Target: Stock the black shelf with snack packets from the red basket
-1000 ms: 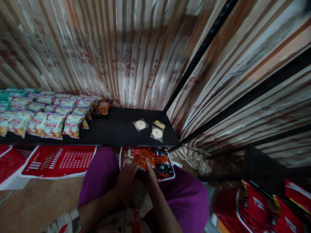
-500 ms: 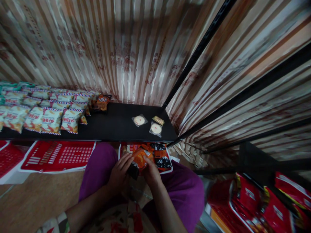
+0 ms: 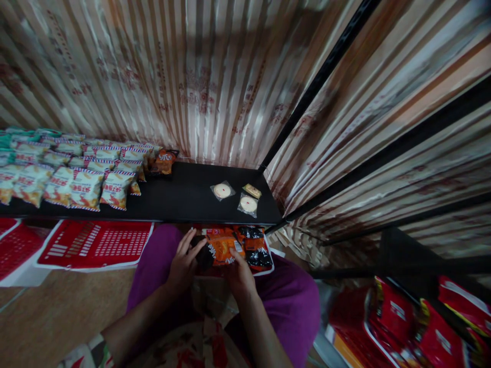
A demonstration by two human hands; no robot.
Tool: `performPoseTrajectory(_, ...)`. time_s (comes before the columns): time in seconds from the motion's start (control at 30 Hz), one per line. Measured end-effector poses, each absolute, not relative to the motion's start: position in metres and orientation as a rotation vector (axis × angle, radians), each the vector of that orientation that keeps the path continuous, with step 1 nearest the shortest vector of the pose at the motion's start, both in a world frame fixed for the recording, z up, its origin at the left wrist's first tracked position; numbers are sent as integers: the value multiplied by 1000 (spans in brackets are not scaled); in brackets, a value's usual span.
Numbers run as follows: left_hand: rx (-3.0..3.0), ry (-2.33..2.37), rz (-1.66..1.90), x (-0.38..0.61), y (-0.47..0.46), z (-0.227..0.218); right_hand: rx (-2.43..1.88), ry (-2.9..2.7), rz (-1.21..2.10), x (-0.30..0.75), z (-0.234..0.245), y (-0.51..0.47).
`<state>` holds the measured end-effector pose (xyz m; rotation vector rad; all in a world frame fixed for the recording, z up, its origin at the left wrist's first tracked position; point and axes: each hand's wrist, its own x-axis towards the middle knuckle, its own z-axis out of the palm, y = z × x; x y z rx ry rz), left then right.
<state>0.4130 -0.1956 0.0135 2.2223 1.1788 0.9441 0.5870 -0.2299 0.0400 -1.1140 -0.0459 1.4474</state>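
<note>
I sit with purple-clad legs under a low black shelf (image 3: 184,197). Both hands hold an orange and black snack packet (image 3: 219,250) over a red tray of similar packets (image 3: 256,254) on my lap. My left hand (image 3: 183,263) pinches the packet's dark left end with its fingers partly spread. My right hand (image 3: 238,271) grips its lower right edge.
Rows of white, red and blue snack bags (image 3: 86,186) fill the shelf's left part, with an orange bag (image 3: 164,161) behind. Three small clear-wrapped pastries (image 3: 248,204) lie at its right end. Red baskets (image 3: 94,244) lie on the floor left; red packets (image 3: 399,322) right. Striped curtain behind.
The orange and black packet has come up out of the tray and been turned flat between both hands. My left hand moved a little left and up.
</note>
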Motion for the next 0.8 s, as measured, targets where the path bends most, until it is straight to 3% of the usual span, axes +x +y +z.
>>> performPoseTrajectory(0.53, 2164, 1196, 974, 411, -190, 14, -1058, 50, 1461, 585, 48, -227)
performPoseTrajectory(0.8, 1816, 1276, 1074, 421, -184, 19, -1029, -24, 1443, 579, 44, -228)
